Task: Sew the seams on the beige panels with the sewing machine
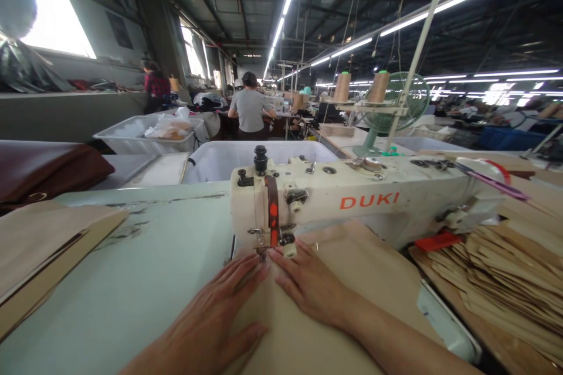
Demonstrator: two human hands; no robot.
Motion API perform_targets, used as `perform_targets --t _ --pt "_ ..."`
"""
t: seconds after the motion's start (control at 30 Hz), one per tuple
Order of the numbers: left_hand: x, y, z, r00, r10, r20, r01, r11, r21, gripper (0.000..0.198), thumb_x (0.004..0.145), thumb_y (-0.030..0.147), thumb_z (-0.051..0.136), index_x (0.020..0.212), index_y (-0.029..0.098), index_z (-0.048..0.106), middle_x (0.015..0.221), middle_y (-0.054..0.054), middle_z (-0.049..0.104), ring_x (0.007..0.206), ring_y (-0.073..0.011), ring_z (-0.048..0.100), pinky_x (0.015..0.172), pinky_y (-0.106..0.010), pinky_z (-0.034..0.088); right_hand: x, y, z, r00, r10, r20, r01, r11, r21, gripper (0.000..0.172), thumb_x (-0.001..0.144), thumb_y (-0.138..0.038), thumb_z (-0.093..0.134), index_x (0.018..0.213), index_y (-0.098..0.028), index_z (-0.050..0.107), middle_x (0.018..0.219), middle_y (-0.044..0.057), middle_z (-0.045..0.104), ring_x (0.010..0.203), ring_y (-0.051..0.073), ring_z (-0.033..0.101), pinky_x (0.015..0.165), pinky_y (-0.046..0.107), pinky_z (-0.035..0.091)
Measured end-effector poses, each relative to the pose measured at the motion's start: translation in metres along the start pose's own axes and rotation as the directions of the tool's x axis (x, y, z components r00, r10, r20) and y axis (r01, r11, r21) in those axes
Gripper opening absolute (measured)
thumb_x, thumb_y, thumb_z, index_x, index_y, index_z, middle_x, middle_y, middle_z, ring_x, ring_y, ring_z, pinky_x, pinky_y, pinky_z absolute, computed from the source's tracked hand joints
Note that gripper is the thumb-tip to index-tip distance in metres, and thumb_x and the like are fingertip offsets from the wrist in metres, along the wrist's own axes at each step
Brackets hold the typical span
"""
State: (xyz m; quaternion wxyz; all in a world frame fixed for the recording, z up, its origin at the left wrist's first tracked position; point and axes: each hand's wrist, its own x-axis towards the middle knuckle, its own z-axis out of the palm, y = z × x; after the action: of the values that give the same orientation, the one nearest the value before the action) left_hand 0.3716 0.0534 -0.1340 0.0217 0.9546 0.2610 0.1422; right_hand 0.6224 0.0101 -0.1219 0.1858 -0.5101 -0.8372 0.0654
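A white sewing machine (316, 193) with orange lettering stands across the middle of the view. Beige material (352, 263) lies under its needle area and spreads toward the right and the front. My left hand (211, 310) rests flat on the left part of the material, fingers stretched toward the presser foot (263, 254). On the other side of the foot, my right hand (308, 281) presses down on the material with its fingers spread. The fingertips of both hands are close to the foot. The needle itself is too small to make out.
Beige pieces (505, 281) are stacked at the right, beside a red object (437, 241). More flat pieces (48, 246) lie at the left. Behind the machine are a white bin (211, 158), thread cones (378, 87) and a green fan (407, 102). A person (250, 106) sits further back.
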Motion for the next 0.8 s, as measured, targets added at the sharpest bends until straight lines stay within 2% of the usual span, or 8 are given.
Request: perform_targets --t 0.23,0.37,0.5,0.63,0.73,0.8 --pt "0.000 -0.003 0.001 0.999 0.032 -0.033 -0.031 0.999 0.022 0.078 0.091 0.053 0.058 0.156 0.032 0.021 0.160 -0.004 0.029 0.141 -0.0331 0.037 0.113 -0.048 0.038 0.002 -0.003 -0.002 1.000 0.003 -0.013 -0.004 1.000 -0.011 0.046 0.103 -0.036 0.040 0.146 -0.020 0.044 0.144 0.008 0.052 0.143 0.020 0.032 0.122 0.041 0.016" --pt "-0.008 -0.013 0.017 0.997 0.047 -0.058 -0.042 0.996 0.085 0.081 0.088 0.055 0.060 0.156 0.032 0.021 0.160 -0.004 0.028 0.138 -0.0347 0.041 0.110 -0.049 0.041 0.000 -0.004 -0.006 0.999 -0.016 -0.029 0.015 1.000 -0.026 0.045 0.103 -0.037 0.041 0.145 -0.020 0.044 0.144 0.007 0.052 0.143 0.017 0.033 0.122 0.036 0.015" --pt "-0.011 -0.023 0.034 0.994 0.044 -0.096 -0.036 0.996 0.082 0.083 0.085 0.055 0.063 0.155 0.034 0.023 0.160 -0.003 0.027 0.137 -0.0365 0.042 0.111 -0.050 0.040 -0.002 -0.003 -0.005 0.999 -0.023 -0.032 0.021 0.998 -0.065 0.045 0.104 -0.039 0.039 0.144 -0.020 0.044 0.147 0.006 0.048 0.143 0.018 0.032 0.122 0.036 0.014" --pt "-0.001 -0.022 0.028 0.985 0.085 -0.149 -0.071 0.993 0.099 0.082 0.085 0.054 0.063 0.155 0.036 0.023 0.159 -0.002 0.031 0.134 -0.0343 0.046 0.109 -0.047 0.043 0.000 -0.005 0.000 0.999 -0.025 -0.038 0.021 0.993 -0.113 0.044 0.104 -0.040 0.038 0.142 -0.019 0.045 0.146 0.007 0.049 0.142 0.017 0.032 0.122 0.038 0.017" --pt "0.000 -0.017 0.016 0.984 0.105 -0.143 -0.088 0.989 0.118 0.081 0.086 0.054 0.063 0.154 0.037 0.023 0.157 -0.002 0.034 0.132 -0.0318 0.050 0.105 -0.043 0.047 -0.002 -0.006 -0.003 0.992 0.052 -0.112 -0.069 0.986 -0.152 0.046 0.101 -0.039 0.042 0.141 -0.016 0.045 0.147 0.010 0.047 0.140 0.020 0.036 0.121 0.041 0.021" --pt "-0.015 -0.015 0.012 0.986 0.062 -0.152 -0.052 0.996 0.066 0.076 0.085 0.056 0.063 0.151 0.040 0.030 0.155 0.000 0.038 0.129 -0.0300 0.053 0.104 -0.040 0.049 -0.013 -0.004 -0.014 0.960 0.204 -0.191 -0.236 0.958 -0.165 0.044 0.101 -0.036 0.043 0.139 -0.015 0.047 0.146 0.012 0.048 0.137 0.023 0.039 0.120 0.045 0.021"
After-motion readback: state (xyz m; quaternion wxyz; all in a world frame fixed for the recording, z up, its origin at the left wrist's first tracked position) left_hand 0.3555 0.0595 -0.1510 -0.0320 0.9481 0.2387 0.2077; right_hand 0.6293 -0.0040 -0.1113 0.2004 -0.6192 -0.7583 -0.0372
